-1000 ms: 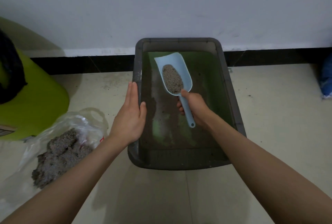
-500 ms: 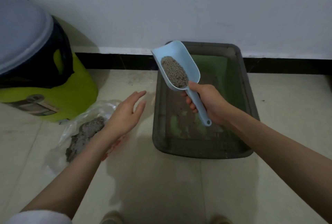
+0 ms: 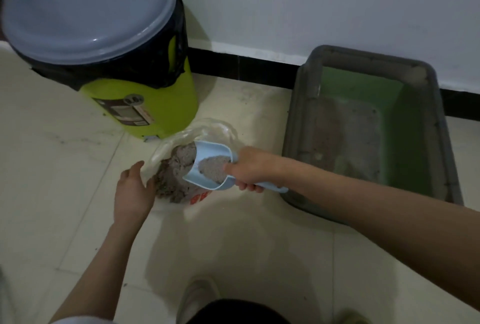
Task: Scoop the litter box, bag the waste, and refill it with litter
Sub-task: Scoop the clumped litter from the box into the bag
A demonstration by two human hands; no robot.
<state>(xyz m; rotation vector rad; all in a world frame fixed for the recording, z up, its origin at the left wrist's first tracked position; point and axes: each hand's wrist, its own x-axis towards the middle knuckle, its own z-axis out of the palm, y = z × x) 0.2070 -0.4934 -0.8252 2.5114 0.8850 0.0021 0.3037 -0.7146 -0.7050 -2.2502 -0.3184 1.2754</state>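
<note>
On pale floor tiles (image 3: 65,193): litter box (image 3: 298,121), bin (image 3: 145,105)

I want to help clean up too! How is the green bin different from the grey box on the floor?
The green bin is round and stands tall; the grey litter box is rectangular and low. The bin is shut under a grey lid; the litter box is open on top. The bin has a black bag liner; the litter box shows a green inside with a thin grey residue. Both sit on the floor by the wall.

Scoop (image 3: 207,167) smooth pale-blue plastic; bag (image 3: 207,128) thin clear glossy film; litter (image 3: 179,175) grainy matt grey; bin lid (image 3: 85,6) smooth semi-gloss plastic
</note>
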